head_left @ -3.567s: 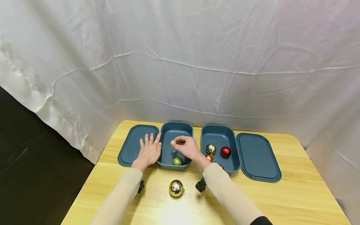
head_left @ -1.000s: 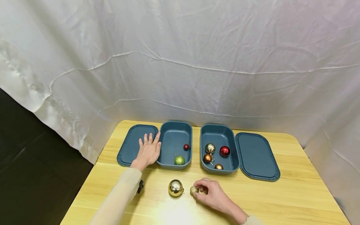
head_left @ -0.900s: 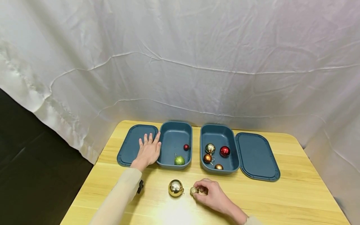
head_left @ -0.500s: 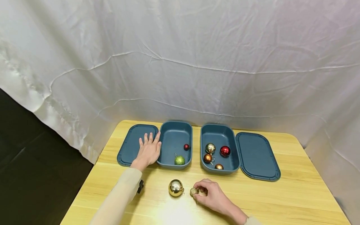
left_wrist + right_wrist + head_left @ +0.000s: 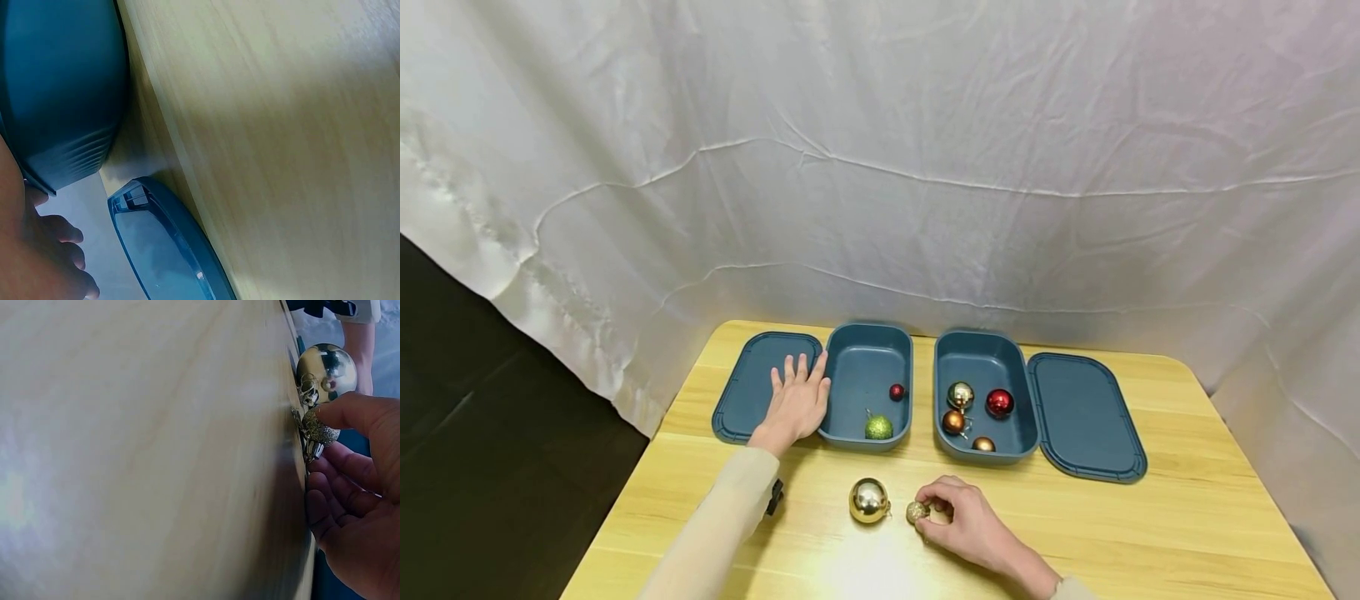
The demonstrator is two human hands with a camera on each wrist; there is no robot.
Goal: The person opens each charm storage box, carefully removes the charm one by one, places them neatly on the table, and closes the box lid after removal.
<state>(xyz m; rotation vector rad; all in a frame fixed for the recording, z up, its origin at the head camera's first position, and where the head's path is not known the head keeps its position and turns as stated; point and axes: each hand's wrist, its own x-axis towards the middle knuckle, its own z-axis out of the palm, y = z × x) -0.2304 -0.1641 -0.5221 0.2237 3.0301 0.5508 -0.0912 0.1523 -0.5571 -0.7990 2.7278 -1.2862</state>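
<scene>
The right hand (image 5: 964, 521) has the small glittery ball (image 5: 915, 512) in a pinch, down at the tabletop (image 5: 820, 533), right beside the large shiny ball (image 5: 868, 501); across the way, the left hand (image 5: 793, 407), splayed wide, at the left blue box (image 5: 863, 371)!

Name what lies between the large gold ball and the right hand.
The head view shows a small glittery gold ball there, pinched by the right hand.

Pretty much a curtained-off recording nook tbh, creased silvery-white drape (image 5: 940, 225) hung behind a wood-grain table (image 5: 1120, 533), plus a black wrist cam (image 5: 775, 497), can't tell what building though
</scene>
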